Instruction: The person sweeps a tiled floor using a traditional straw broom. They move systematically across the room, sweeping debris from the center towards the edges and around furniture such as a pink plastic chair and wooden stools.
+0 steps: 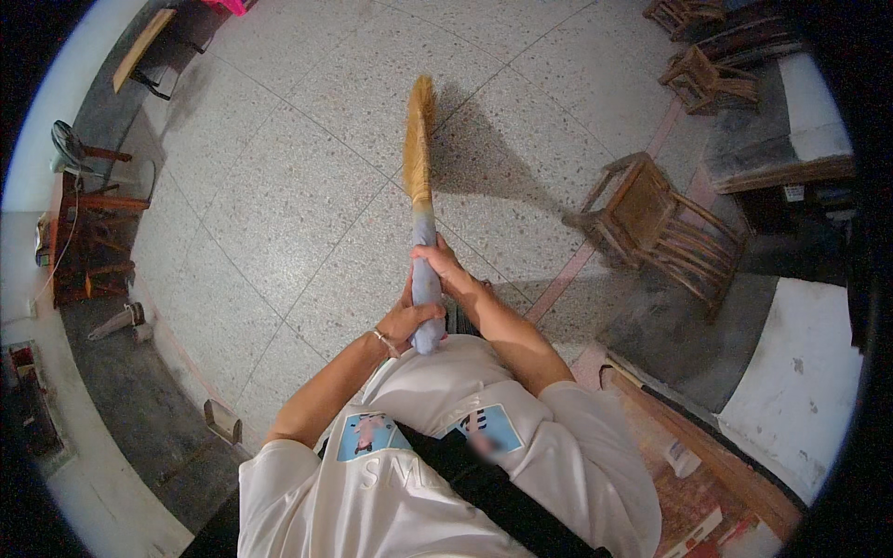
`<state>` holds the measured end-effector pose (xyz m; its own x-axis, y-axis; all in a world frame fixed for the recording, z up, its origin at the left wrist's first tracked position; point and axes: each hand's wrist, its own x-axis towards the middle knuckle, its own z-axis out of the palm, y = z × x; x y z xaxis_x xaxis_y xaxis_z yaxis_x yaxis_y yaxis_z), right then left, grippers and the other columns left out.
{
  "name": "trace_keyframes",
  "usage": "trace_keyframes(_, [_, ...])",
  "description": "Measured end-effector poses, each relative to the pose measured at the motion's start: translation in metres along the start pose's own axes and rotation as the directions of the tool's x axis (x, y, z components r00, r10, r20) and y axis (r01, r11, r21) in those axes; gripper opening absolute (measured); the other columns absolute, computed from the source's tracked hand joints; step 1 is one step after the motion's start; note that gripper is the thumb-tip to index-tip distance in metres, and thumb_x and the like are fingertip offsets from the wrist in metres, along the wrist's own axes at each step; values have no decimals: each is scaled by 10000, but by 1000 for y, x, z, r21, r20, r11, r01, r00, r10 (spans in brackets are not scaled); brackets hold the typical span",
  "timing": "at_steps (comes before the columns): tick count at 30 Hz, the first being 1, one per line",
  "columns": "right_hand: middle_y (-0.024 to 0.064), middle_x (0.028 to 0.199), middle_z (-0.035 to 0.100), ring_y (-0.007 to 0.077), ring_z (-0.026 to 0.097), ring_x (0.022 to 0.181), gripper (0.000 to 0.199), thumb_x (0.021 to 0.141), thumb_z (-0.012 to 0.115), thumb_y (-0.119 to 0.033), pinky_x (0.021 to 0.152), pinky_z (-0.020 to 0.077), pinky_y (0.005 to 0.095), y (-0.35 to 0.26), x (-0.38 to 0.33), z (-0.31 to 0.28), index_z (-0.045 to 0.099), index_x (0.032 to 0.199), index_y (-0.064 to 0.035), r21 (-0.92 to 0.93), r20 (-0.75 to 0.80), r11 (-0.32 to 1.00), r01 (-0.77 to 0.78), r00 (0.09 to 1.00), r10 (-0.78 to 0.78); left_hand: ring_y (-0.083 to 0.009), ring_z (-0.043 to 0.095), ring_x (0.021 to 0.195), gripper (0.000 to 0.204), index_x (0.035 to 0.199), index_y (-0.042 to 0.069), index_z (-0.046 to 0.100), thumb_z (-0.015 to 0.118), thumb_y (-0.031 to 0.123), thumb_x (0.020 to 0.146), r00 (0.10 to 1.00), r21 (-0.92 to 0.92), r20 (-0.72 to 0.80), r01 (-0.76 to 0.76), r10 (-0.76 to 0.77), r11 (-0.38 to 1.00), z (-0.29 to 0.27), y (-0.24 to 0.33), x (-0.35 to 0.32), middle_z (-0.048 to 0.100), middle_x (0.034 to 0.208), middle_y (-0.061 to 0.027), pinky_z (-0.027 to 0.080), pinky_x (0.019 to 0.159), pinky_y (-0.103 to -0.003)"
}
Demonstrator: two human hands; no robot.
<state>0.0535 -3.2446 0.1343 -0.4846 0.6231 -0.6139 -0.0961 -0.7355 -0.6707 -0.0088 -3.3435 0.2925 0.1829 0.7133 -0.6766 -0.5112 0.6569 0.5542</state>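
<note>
A short broom (419, 158) with yellow straw bristles and a thick pale grey-blue wrapped handle points away from me, in the middle of the view. Near the butt end of the handle, my left hand (405, 318) is closed around it; a light bracelet circles that wrist. Farther up, just below the bristles, my right hand (446, 267) grips the same handle. The broom is held in front of my body, and its shadow falls on the speckled floor to the right. Whether the bristle tip touches the floor I cannot tell.
The speckled tile floor (279, 186) spreads ahead. To the right stands a wooden chair (651, 214), with another small wooden chair (702, 79) beyond it. Brown wooden furniture (93, 232) and a fan (67, 141) line the left wall. A bench (144, 46) is at the far left.
</note>
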Motion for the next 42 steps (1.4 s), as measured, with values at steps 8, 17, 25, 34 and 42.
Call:
trace_keyframes(8, [102,829,471,230,523,723,466,640,620,-68,558,470,418,-8,-43,20,365,1029,-55,106,-342,990,-90,932,121,-221,555,643,777,1355,216,166,601,160,714,933,-30,172,325,-316,945,-47,15,-17,502,875,-112,495,477,-332])
trace_keyframes(17, [145,978,466,275,495,828,547,638,606,-143,750,424,424,34,-44,97,365,1112,-18,10,-356,956,-294,892,279,-238,562,585,670,1301,153,248,587,184,725,963,-168,85,268,-257,949,-107,10,-69,523,822,-134,476,439,-324])
trace_keyframes(25, [102,826,475,207,507,681,520,621,619,-142,547,456,378,2,10,105,372,1073,-71,-71,-11,993,-95,995,95,-257,566,633,850,1365,217,70,593,101,705,993,-38,-117,28,-32,999,-82,31,-45,515,847,-134,504,521,-378])
trace_keyframes(34, [97,789,496,231,545,588,432,646,613,-48,517,493,379,-95,14,-12,361,997,-78,271,-271,956,109,962,-33,-239,565,620,861,1374,236,60,600,127,713,962,79,223,145,-160,986,-9,77,60,524,822,-122,489,475,-355])
trace_keyframes(42, [97,910,435,243,509,801,451,653,599,-95,622,479,411,-186,30,-193,380,1044,-46,276,-423,959,70,904,56,-202,569,625,496,1194,146,340,572,194,759,863,128,337,353,-375,927,108,89,227,548,795,-97,469,467,-311])
